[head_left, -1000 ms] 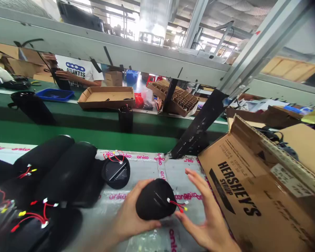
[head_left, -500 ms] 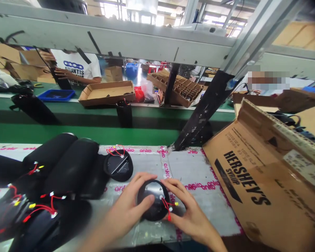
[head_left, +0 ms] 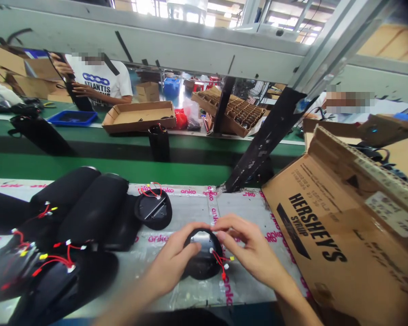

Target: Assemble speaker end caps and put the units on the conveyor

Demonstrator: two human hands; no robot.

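Observation:
A black fabric-covered cylinder [head_left: 206, 267] stands in front of me, its dark plastic end facing up. Red wires [head_left: 219, 260] with small white, yellow and red connectors come out of that end and hang over its right side. My left hand [head_left: 177, 253] is wrapped round the cylinder's left side, thumb pressed on the end face. At the upper right rim, my right hand [head_left: 241, 244] has its fingers and thumb drawn together on the edge. What lies between those fingertips is hard to make out.
Several similar black cylinders [head_left: 91, 208] with red wires lie at left, and one [head_left: 154, 209] stands behind my left hand. A cardboard box [head_left: 313, 217] is at right. Beyond are a green conveyor [head_left: 190, 170], a slanted black post [head_left: 265, 140] and a co-worker [head_left: 102, 86] across.
My right hand has moved from the cylinder's right side up to its upper right rim, its thumb leaving the lower edge. The left hand keeps its grip; the cylinder has shifted slightly.

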